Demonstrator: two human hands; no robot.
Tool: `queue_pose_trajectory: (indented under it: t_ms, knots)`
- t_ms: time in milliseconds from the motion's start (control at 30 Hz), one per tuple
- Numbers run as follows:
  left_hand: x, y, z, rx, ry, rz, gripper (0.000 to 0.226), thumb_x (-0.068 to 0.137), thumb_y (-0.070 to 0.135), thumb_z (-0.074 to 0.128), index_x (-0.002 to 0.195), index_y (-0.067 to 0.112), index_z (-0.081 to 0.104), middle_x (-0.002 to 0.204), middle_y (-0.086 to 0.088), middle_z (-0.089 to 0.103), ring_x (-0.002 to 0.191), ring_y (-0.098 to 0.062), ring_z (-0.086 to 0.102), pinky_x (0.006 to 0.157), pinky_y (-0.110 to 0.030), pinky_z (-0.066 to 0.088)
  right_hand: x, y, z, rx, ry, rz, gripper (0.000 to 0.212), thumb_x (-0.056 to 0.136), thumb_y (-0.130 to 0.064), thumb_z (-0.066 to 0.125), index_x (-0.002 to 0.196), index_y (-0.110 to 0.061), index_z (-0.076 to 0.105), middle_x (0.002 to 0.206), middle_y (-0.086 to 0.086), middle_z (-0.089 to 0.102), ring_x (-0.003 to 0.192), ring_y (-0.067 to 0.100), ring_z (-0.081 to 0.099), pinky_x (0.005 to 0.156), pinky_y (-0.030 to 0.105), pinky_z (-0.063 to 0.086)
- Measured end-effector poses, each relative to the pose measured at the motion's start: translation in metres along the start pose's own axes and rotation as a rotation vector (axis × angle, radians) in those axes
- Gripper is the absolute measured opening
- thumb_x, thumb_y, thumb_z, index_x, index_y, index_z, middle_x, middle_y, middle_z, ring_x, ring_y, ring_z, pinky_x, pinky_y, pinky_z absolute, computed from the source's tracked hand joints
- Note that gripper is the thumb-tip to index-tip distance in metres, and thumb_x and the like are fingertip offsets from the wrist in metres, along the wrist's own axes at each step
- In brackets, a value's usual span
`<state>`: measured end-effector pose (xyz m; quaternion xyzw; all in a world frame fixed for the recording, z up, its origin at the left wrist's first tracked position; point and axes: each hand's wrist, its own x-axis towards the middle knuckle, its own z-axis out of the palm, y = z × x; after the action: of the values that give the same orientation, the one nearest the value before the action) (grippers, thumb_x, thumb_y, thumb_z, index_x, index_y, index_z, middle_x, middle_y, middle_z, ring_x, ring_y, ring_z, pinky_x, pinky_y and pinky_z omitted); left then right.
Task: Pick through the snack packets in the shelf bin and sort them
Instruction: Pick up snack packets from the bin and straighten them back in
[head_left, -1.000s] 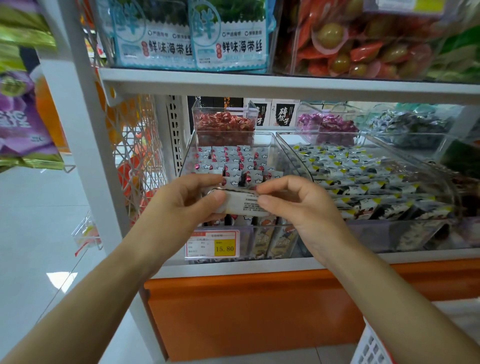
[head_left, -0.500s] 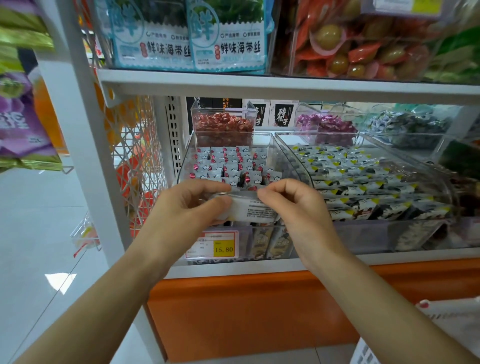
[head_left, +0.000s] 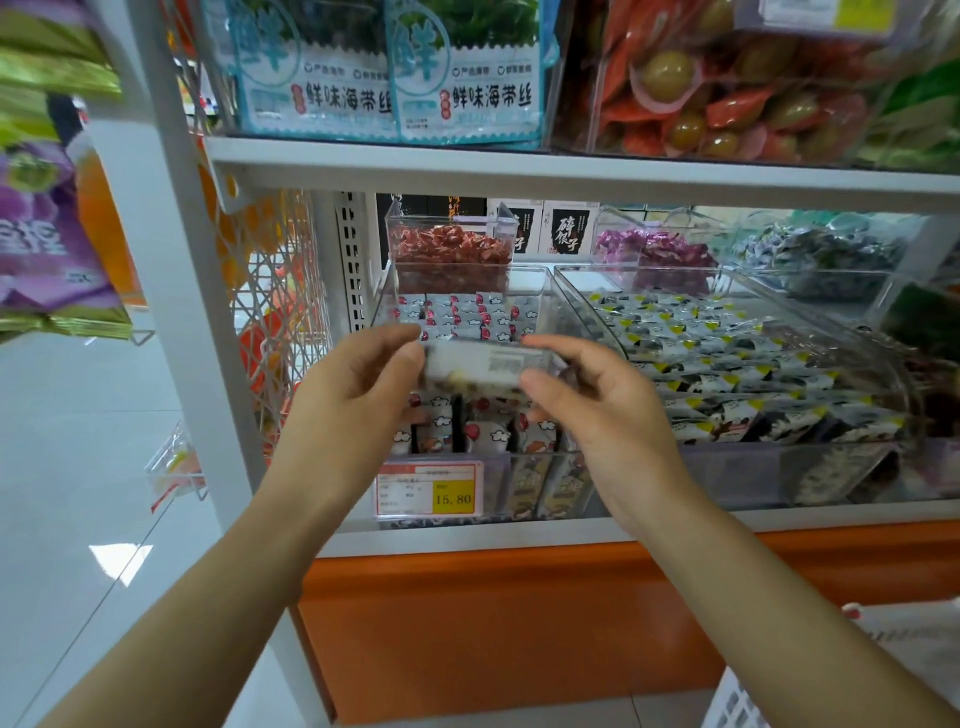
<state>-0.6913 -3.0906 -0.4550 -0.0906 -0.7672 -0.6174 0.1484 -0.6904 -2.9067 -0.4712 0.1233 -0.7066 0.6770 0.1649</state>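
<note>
The left hand (head_left: 358, 400) and right hand (head_left: 602, 415) each pinch one end of a snack packet (head_left: 478, 366), level above the shelf bin's (head_left: 571, 301) front edge. Read the label first, then lower it gently into the matching row of packets (head_left: 457, 312) toward the back.
</note>
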Motion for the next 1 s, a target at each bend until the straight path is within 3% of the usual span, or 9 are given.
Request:
queue_pose_trajectory:
  t_ms: [100, 167, 267, 400, 533, 633, 767, 900, 1000]
  knots:
    - [0.002, -0.011, -0.008, 0.714, 0.035, 0.353, 0.035, 0.094, 0.027, 0.047, 0.127, 0.021, 0.056, 0.122, 0.007, 0.06, 0.114, -0.017, 0.049, 0.092, -0.029, 0.038, 0.004, 0.001, -0.003, 0.013, 0.166, 0.067, 0.017, 0.083, -0.027, 0.066, 0.1, -0.026, 0.066, 0.077, -0.014, 0.064, 0.06, 0.009, 0.064, 0.073, 0.037, 0.058]
    - [0.0, -0.019, -0.008, 1.008, -0.062, 0.377, 0.042, 0.093, 0.037, 0.041, 0.132, 0.025, 0.051, 0.14, 0.004, 0.047, 0.13, -0.024, 0.031, 0.105, -0.045, 0.024, 0.006, 0.0, -0.004, -0.034, 0.216, 0.074, 0.021, 0.083, -0.029, 0.066, 0.101, -0.019, 0.063, 0.072, -0.016, 0.063, 0.055, 0.008, 0.062, 0.073, 0.045, 0.058]
    - [-0.004, -0.03, -0.003, 1.238, -0.207, 0.328, 0.056, 0.091, 0.049, 0.018, 0.138, 0.029, 0.041, 0.153, 0.006, 0.024, 0.141, -0.022, 0.009, 0.113, -0.053, 0.006, 0.009, -0.001, -0.001, -0.077, 0.214, 0.046, 0.025, 0.084, -0.026, 0.066, 0.103, -0.012, 0.058, 0.084, -0.009, 0.066, 0.05, 0.008, 0.061, 0.067, 0.041, 0.058]
    - [-0.001, -0.034, -0.001, 1.13, -0.181, 0.32, 0.042, 0.094, 0.044, 0.032, 0.125, 0.027, 0.055, 0.151, 0.001, 0.028, 0.142, -0.022, 0.008, 0.114, -0.051, 0.003, 0.017, -0.005, 0.006, -0.224, 0.18, -0.065, 0.027, 0.086, -0.028, 0.064, 0.106, -0.011, 0.058, 0.096, 0.003, 0.065, 0.058, 0.007, 0.063, 0.059, 0.026, 0.056]
    - [0.001, -0.033, 0.001, 0.962, -0.122, 0.308, 0.019, 0.09, 0.032, 0.056, 0.1, 0.02, 0.065, 0.146, 0.0, 0.037, 0.139, -0.018, 0.011, 0.114, -0.046, 0.007, 0.031, -0.008, 0.012, -0.437, 0.053, -0.109, 0.023, 0.085, -0.033, 0.065, 0.103, -0.019, 0.06, 0.1, -0.009, 0.061, 0.094, 0.016, 0.062, 0.085, 0.031, 0.052]
    - [0.0, -0.033, -0.001, 0.939, -0.099, 0.339, 0.013, 0.089, 0.022, 0.058, 0.094, 0.016, 0.068, 0.142, -0.003, 0.042, 0.137, -0.021, 0.016, 0.111, -0.045, 0.012, 0.039, -0.007, 0.02, -0.622, -0.071, -0.16, 0.03, 0.083, -0.036, 0.067, 0.107, -0.019, 0.062, 0.111, -0.013, 0.06, 0.104, 0.002, 0.049, 0.078, -0.007, 0.029]
    - [0.0, -0.029, -0.001, 0.992, -0.067, 0.364, 0.006, 0.086, 0.013, 0.062, 0.087, 0.011, 0.068, 0.138, -0.009, 0.047, 0.136, -0.03, 0.023, 0.107, -0.048, 0.018, 0.053, -0.011, 0.032, -0.772, -0.143, -0.196, 0.045, 0.081, -0.038, 0.069, 0.116, -0.012, 0.062, 0.125, 0.002, 0.06, 0.115, 0.014, 0.052, 0.079, 0.012, 0.031]
    - [0.0, -0.026, -0.001, 1.069, -0.066, 0.417, 0.008, 0.075, 0.005, 0.073, 0.082, 0.004, 0.069, 0.125, -0.018, 0.057, 0.127, -0.041, 0.041, 0.1, -0.056, 0.031, 0.061, -0.011, 0.041, -0.872, -0.165, -0.214, 0.046, 0.077, -0.039, 0.073, 0.112, -0.01, 0.062, 0.115, 0.006, 0.059, 0.105, 0.018, 0.053, 0.08, 0.022, 0.034]
    - [0.001, -0.024, -0.002, 1.023, -0.073, 0.367, 0.01, 0.08, 0.012, 0.069, 0.088, 0.008, 0.072, 0.128, -0.014, 0.055, 0.13, -0.036, 0.036, 0.102, -0.051, 0.029, 0.056, -0.003, 0.05, -0.868, -0.262, -0.133, 0.034, 0.08, -0.033, 0.072, 0.104, -0.012, 0.062, 0.1, 0.002, 0.063, 0.09, 0.016, 0.056, 0.071, 0.025, 0.041]
